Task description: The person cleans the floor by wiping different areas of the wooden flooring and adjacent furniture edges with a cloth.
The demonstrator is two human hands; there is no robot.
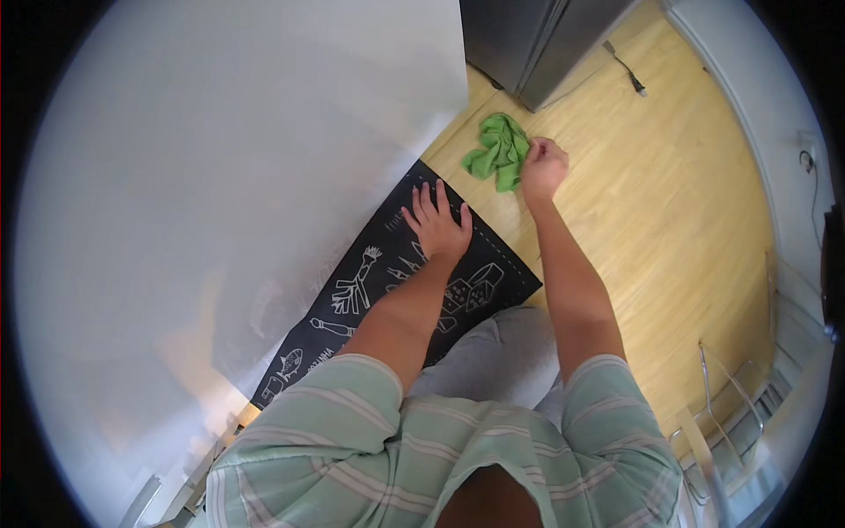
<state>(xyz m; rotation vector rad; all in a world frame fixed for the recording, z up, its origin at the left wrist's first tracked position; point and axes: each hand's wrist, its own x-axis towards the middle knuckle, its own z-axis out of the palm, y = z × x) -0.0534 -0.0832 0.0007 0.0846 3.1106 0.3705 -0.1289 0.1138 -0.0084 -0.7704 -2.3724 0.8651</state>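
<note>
My left hand (440,227) lies flat with its fingers spread on a black mat (412,227) printed with white kitchen drawings. Beyond the mat's far edge, a crumpled green cloth (498,148) rests on the light wood floor. My right hand (545,167) is at the cloth's right side, its fingers curled closed on the edge of the fabric. The fingertips are partly hidden behind the hand.
A smooth white panel (238,158) rises along the mat's left side. Ahead stands a dark grey appliance (528,44). A cable with a plug (635,84) lies on the floor (669,220). A metal-framed rack or chair (731,396) is at the lower right.
</note>
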